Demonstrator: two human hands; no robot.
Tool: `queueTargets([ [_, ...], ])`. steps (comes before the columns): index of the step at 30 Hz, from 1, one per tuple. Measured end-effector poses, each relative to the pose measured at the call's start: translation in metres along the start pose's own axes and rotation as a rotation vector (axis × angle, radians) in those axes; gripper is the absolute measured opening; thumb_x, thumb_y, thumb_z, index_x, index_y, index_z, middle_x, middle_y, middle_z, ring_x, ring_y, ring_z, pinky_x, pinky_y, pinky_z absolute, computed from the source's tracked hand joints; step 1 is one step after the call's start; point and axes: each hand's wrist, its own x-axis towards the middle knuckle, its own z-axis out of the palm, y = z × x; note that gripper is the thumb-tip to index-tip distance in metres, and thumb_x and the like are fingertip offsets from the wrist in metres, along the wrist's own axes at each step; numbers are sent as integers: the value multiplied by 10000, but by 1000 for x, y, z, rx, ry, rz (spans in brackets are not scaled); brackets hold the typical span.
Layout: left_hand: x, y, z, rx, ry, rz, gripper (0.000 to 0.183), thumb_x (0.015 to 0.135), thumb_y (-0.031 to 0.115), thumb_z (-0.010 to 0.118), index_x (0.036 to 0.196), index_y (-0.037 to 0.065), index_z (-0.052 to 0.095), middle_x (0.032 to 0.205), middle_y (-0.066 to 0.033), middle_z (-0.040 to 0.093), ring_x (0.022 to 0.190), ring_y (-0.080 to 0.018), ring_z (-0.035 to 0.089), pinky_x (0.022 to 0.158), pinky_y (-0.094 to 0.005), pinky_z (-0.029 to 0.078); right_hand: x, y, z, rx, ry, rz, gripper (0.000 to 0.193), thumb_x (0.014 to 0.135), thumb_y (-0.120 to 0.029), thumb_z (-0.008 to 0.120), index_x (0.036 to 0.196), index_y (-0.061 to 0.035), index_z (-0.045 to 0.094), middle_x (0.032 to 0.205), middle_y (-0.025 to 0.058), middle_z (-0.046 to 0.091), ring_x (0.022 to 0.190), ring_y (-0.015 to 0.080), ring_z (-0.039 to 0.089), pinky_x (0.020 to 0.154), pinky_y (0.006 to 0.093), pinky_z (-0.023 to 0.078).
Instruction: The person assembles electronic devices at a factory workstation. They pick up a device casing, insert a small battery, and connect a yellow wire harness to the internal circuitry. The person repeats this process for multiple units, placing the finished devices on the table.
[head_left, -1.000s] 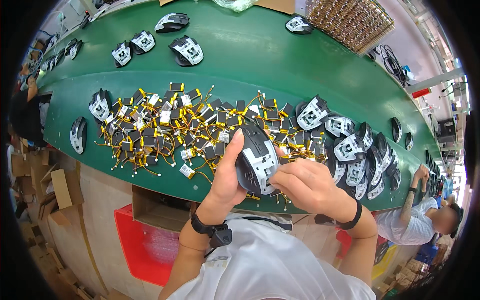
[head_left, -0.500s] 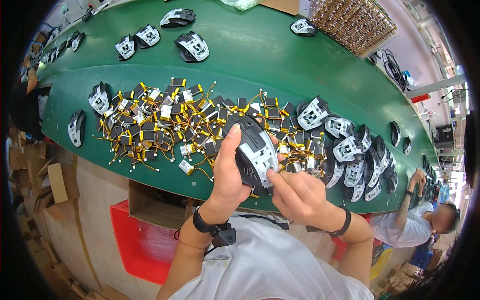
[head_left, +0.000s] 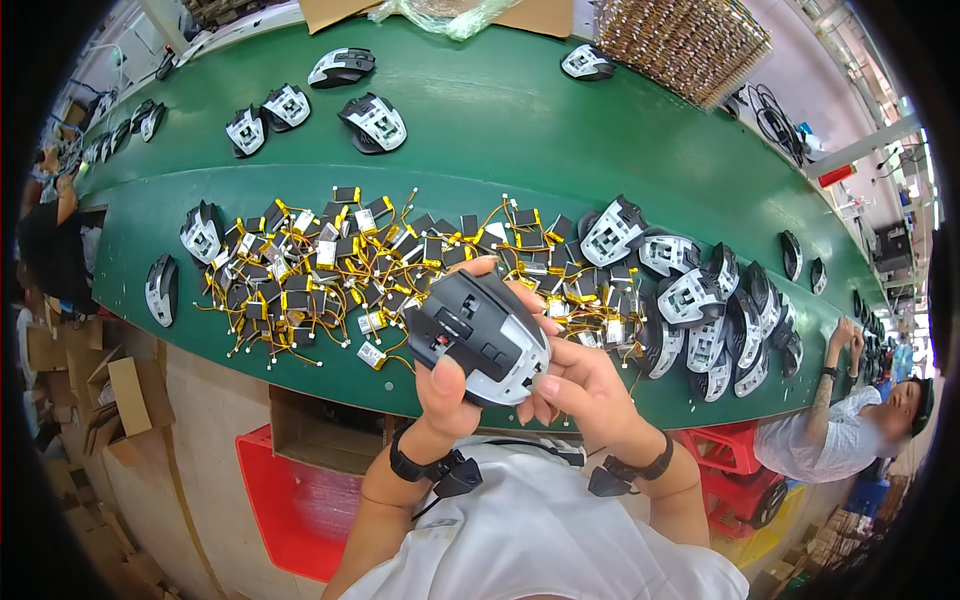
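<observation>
A black and white computer mouse point(head_left: 485, 340) lies in my left hand point(head_left: 445, 398), just above the near edge of the green table. My left thumb presses its lower left side while the fingers reach around the far side. At the mouse's white lower right end, my right hand point(head_left: 598, 392) pinches the shell between thumb and fingers. Beyond the mouse spreads a heap of small battery packs point(head_left: 295, 285), dark or silver with yellow tape and thin wires ending in white plugs. My palms hide the mouse's underside.
On the right are piled several more mice point(head_left: 690, 297); others point(head_left: 375, 122) stand at the far left. A stack of brown dividers point(head_left: 685, 45) sits at the back. Below the table are a red crate point(head_left: 262, 500) and a cardboard box point(head_left: 325, 430). A co-worker point(head_left: 840, 430) sits at right.
The mouse has been turned in my hands, its dark end swinging left and its white end right. My right fingers now wrap around that end. The whole view has shifted slightly.
</observation>
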Motion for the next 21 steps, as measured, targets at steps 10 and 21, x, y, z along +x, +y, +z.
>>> queueTargets([
  [10,-6,1,-2,9,-47,2,991,775,640,698,1415,-12,312,1137,-223,583,981,-318,657,821,-428,575,-2,3,1,19,37,29,236,937,-118,543,1072,69,591,826,108,706,691,99,619,656,244,507],
  [21,7,0,-12,-10,13,-27,904,825,687,541,1397,23,319,1060,-207,580,889,-342,672,770,-436,586,-17,3,-11,117,77,-58,285,919,-62,640,1167,53,557,952,118,674,827,137,648,728,266,546],
])
